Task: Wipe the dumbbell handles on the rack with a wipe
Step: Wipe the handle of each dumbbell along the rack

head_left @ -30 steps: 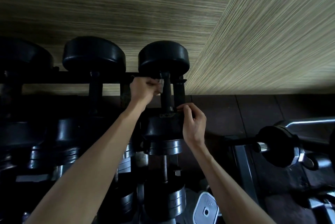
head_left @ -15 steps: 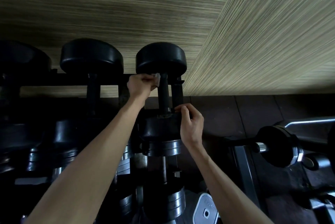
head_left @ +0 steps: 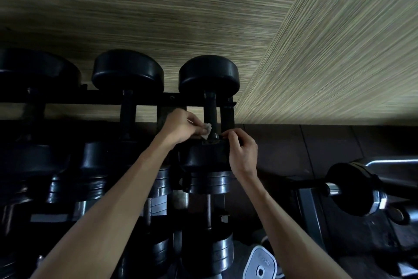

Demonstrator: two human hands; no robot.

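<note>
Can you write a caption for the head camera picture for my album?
Left hand presses a white wipe against the rightmost dumbbell's handle while the right hand steadies its near head.

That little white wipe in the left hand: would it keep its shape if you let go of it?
Probably not. The wipe looks crumpled and bunched where the left hand pinches it against the dumbbell handle, so it is likely soft and floppy. It seems very light, and would probably flutter down.
</note>
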